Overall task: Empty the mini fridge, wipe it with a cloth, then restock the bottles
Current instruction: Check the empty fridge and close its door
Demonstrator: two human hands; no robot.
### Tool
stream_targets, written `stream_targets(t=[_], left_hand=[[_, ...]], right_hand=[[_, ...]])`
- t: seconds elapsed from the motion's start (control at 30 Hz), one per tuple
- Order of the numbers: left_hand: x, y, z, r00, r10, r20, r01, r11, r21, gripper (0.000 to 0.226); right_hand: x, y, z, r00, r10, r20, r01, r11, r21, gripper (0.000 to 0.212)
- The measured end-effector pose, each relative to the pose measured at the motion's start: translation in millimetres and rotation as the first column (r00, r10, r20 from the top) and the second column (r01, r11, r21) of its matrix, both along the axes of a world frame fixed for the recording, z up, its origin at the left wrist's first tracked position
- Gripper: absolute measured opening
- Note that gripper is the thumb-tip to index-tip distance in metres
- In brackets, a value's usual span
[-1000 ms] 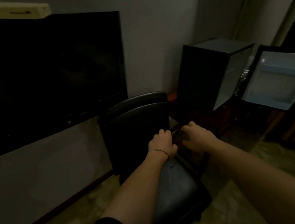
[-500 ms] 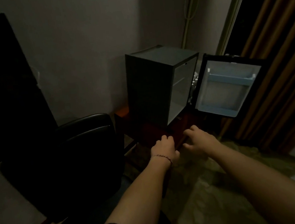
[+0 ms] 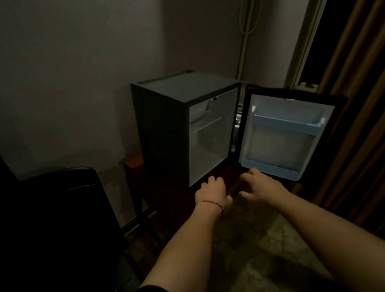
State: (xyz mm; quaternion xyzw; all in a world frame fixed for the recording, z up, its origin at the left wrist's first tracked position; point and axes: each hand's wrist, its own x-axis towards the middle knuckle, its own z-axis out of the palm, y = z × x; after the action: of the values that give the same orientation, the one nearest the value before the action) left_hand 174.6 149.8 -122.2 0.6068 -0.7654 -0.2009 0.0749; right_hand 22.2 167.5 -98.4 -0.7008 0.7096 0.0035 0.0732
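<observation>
A dark mini fridge stands on a low wooden stand against the wall. Its door is swung wide to the right. The white inside holds a wire shelf, and no bottle or cloth shows in the fridge or the door rack. My left hand, with a thin bracelet at the wrist, hovers just before the fridge's lower front edge. My right hand hovers below the door's bottom corner. Both hang with fingers loosely curled, and I see nothing in them.
A black padded chair fills the left side, close to my left arm. Brown curtains hang to the right, behind the open door. A cable loops down the wall above the fridge. Patterned floor lies under my arms.
My view has swung right from the TV and chair to the fridge, which now sits nearer and centred. Both hands have kept the same outstretched pose.
</observation>
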Motion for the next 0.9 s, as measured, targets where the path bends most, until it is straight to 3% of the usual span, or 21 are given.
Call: stream_targets(t=[0.17, 0.47, 0.77, 0.9], left_hand=[[-90, -37, 9, 0.999, -0.025, 0.021, 0.026, 1.000, -0.008, 0.058], [-287, -134, 9, 0.990, -0.134, 0.046, 0.137, 0.988, -0.068, 0.053], [-472, -196, -5, 0.962, -0.272, 0.004, 0.272, 0.962, -0.004, 0.050], [-539, -211, -13, 0.962, -0.270, -0.024, 0.271, 0.961, 0.060, 0.041]], right_hand=[[-99, -35, 13, 1.000, 0.005, -0.029, -0.005, 1.000, 0.021, 0.051], [-280, -129, 15, 0.996, -0.077, -0.040, 0.076, 0.997, -0.031, 0.058], [-450, -194, 7, 0.984, -0.141, -0.112, 0.152, 0.983, 0.101, 0.055], [-501, -230, -2, 0.987, -0.090, -0.133, 0.106, 0.987, 0.121, 0.037]])
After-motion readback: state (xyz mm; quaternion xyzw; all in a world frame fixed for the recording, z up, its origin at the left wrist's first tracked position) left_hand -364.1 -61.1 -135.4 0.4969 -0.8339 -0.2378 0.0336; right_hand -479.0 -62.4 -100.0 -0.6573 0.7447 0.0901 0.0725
